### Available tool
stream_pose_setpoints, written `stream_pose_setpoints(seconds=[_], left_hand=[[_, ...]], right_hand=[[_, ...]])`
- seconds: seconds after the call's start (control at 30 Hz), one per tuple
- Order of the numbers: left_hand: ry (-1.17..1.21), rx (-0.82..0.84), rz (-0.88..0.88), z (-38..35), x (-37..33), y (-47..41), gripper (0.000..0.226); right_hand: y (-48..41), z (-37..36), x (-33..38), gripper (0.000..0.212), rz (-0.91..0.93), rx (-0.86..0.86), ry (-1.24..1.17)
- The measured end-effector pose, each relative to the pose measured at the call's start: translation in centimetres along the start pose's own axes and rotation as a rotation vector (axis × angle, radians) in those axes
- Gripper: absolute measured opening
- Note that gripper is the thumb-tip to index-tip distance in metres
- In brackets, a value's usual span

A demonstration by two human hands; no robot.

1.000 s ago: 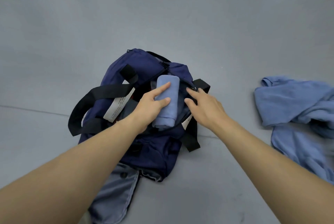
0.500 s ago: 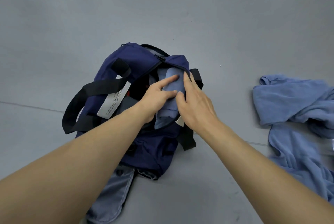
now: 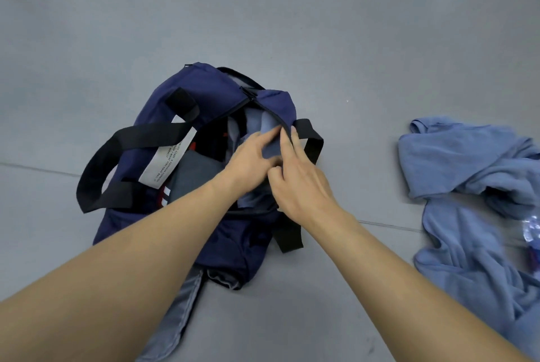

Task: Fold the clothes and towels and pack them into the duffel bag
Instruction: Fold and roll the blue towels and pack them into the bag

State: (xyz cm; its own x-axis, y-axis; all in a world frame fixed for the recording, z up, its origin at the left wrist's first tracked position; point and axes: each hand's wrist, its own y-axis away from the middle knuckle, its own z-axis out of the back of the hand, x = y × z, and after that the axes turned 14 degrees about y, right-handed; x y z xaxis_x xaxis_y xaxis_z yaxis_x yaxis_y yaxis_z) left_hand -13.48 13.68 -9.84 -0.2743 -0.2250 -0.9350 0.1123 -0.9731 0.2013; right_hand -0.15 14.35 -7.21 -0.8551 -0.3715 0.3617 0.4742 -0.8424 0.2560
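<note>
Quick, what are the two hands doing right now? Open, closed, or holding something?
Left hand: open, pressing the light blue rolled cloth into the navy fabric duffel bag.
Right hand: open, pressing the same cloth.

Left hand (image 3: 248,161) against right hand (image 3: 302,186)
</note>
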Motion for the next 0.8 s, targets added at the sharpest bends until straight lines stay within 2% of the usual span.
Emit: stream_pose_setpoints(seconds=[0.17,0.27,0.37,0.53,0.63,0.73,0.8], left_hand=[[-0.286,-0.106,-0.056,0.6,1.4,1.8,0.058],[-0.358,-0.065,-0.115,0.8,2.1,2.8,0.062],[-0.377,-0.032,-0.102,1.2,2.3,2.9,0.063],[-0.341,-0.076,-0.079,1.0,-0.2,4.0,0.049],[-0.331,-0.07,-0.08,0.8,-2.2,5.6,0.047],[-0.312,-0.095,-0.073,1.0,-4.9,6.6,0.048],[-0.313,-0.078,-0.077,0.6,-7.0,6.9,0.051]], right_hand=[[0.1,-0.1,0.0,0.067,0.082,-0.024,-0.018],[0.6,-0.6,-0.3,0.066,0.103,-0.022,-0.047],[1.2,-1.1,-0.6,0.065,0.104,-0.04,-0.064],[2.2,-0.9,-1.4,0.064,0.12,-0.06,-0.089],[4.8,0.9,-2.6,0.062,0.107,-0.04,-0.109],[8.3,3.1,-5.9,0.059,0.073,0.024,-0.069],[10.3,4.7,-9.8,0.058,-0.018,0.06,-0.022]])
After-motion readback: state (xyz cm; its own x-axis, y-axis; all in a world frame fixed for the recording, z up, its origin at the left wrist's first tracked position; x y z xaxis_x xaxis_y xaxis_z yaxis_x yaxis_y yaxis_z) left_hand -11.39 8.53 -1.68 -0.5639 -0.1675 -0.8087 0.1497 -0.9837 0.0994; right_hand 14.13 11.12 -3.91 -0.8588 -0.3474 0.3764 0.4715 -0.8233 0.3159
